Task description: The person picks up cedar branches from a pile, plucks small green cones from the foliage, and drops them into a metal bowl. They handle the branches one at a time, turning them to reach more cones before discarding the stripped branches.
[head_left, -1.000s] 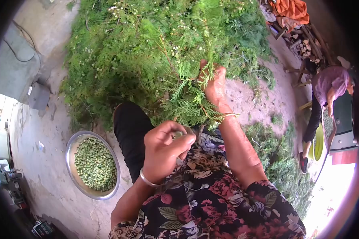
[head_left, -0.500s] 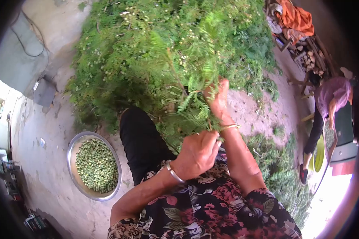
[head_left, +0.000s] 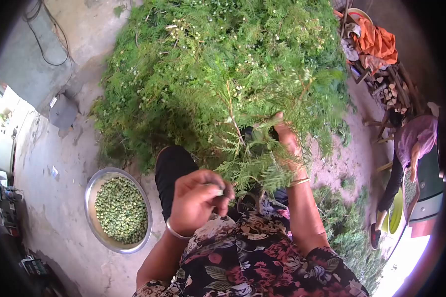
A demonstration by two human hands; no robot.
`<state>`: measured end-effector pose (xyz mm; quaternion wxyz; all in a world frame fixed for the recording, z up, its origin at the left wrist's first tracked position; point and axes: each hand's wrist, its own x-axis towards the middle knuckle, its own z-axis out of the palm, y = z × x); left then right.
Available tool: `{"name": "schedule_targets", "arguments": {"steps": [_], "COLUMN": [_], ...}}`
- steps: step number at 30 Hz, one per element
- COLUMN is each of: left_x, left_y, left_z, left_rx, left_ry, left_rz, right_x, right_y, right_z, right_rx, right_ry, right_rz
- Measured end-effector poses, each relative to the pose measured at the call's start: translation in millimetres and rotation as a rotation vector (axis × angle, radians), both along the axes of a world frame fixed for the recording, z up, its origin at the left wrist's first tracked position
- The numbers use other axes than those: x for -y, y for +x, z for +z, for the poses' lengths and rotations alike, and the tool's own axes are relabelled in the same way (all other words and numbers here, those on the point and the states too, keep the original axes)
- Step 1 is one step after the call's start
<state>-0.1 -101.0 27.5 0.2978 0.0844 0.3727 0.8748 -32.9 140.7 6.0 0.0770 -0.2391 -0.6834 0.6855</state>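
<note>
My right hand [head_left: 289,143], with a gold bangle at its wrist, is closed round a leafy green evergreen branch [head_left: 250,158]. Foliage covers part of its fingers. My left hand [head_left: 195,200], wearing a silver bangle, is apart from the branch, over my lap. Its fingers are curled in a pinch, slightly blurred, and whatever is between them cannot be made out. A large heap of cut evergreen branches [head_left: 203,64] with small pale cones rises before me. To the left on the floor stands a metal basin [head_left: 90,218] holding many small green cones [head_left: 121,210].
More branches [head_left: 352,218] lie on the floor at my right. Farther right, a person in a purple top [head_left: 416,136] bends over a tray [head_left: 410,190] beside a yellow-green tub [head_left: 394,213]. Firewood [head_left: 394,91] and an orange cloth [head_left: 376,42] are at the back right.
My left hand has moved left, away from the branch and my right wrist. My right hand has shifted slightly right and down, still gripping the branch.
</note>
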Motion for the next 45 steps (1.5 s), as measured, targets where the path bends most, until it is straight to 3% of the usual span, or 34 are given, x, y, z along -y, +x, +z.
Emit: {"name": "schedule_targets", "arguments": {"steps": [3,4,5,6,11,21,23,25,26,29,31,33,37,40,43,45], "left_x": [11,16,19,17,2,-18,-15,-15,-14,-12,-14,-15,-15,-10,-1,12], "left_y": [-12,-17,-21,-24,-48,-78,-88,-96,-100,-110,-109,-104,-94,-89,-89,-95], "left_z": [-10,-9,-7,-4,3,10,4,-2,-2,-1,6,15,22,28,28,20], "left_rx": [0.116,0.109,0.102,0.103,-0.061,-0.152,-0.032,0.005,0.071,0.100,-0.002,0.004,-0.079,-0.294,-0.269,-0.123], "left_ry": [0.199,0.189,0.179,0.182,-0.152,-0.223,-0.020,0.019,0.052,0.119,-0.048,-0.035,-0.235,-0.439,-0.475,-0.232], "left_rz": [0.097,0.127,0.158,0.160,0.301,0.073,-0.058,-0.038,-0.078,-0.163,-0.113,-0.099,-0.074,-0.054,0.058,0.050], "right_x": [4,7,10,13,11,31,32,32,23,28,25,14,19,8,12,3], "right_y": [13,15,17,20,23,20,16,14,13,14,14,15,15,14,16,17], "right_z": [9,5,3,1,-4,19,18,15,2,12,15,12,6,-9,-19,-23], "right_rx": [-0.038,-0.154,-0.153,-0.337,-0.575,-0.345,-0.311,-0.123,-0.152,-0.184,-0.163,0.049,-0.153,-0.039,-0.087,-0.098], "right_ry": [-0.262,-0.443,-0.440,-0.564,-0.639,-0.449,-0.422,-0.462,-0.365,-0.165,-0.170,-0.164,-0.195,-0.083,-0.078,-0.098], "right_rz": [0.013,0.014,0.016,0.074,0.299,0.062,0.027,0.035,0.174,0.175,0.153,0.218,0.186,0.139,-0.032,-0.040]}}
